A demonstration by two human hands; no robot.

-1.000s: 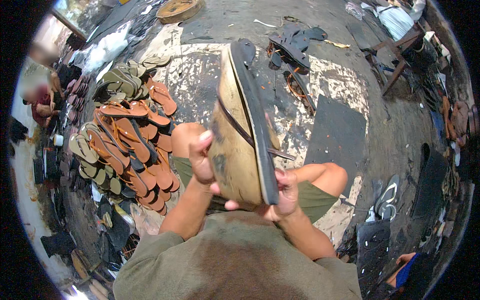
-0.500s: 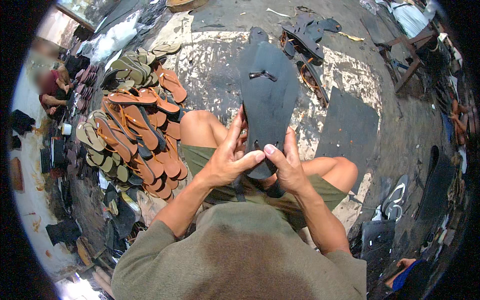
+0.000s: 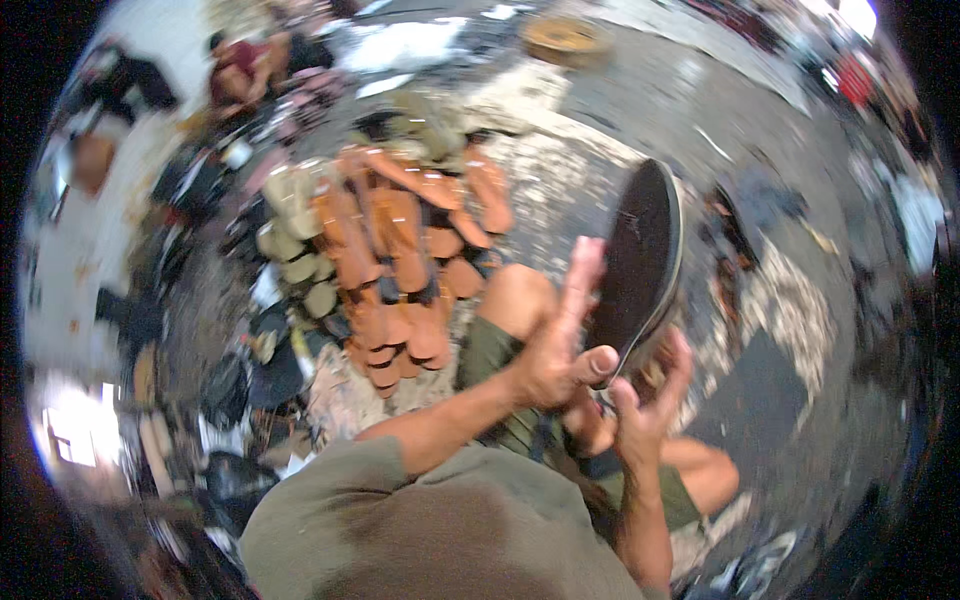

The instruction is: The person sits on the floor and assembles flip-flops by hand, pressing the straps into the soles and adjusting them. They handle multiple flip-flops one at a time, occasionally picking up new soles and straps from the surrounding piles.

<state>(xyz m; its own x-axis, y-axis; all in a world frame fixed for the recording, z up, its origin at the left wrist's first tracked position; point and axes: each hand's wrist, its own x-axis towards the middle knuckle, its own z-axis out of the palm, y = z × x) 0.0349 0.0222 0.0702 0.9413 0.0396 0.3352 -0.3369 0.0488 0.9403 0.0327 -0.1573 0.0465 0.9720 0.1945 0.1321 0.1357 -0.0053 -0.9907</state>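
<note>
A dark sandal sole (image 3: 634, 250) with a pale edge is held up in front of me, tilted on its side. My left hand (image 3: 555, 350) grips its lower end, thumb at the tip and fingers stretched along the left side. Close to the same end is my right hand (image 3: 648, 400), its thumb and fingers spread apart beside the sole's right edge. Motion blurs both hands somewhat, and the sole's far face is hidden. On my left lies a heap of brown flip-flops (image 3: 400, 240), with olive-coloured flip-flops (image 3: 290, 200) beside it.
A flat dark sheet (image 3: 755, 385) lies right of my knee. Beyond the sole are dark sandals (image 3: 735, 230) on the floor. A round yellowish block (image 3: 565, 40) stands at the far side. Another person (image 3: 235, 75) sits at the upper left.
My view has swung, shifting the scene within it. The sole has turned from flat, face up, onto its side. My right hand's fingers have spread from their earlier grip.
</note>
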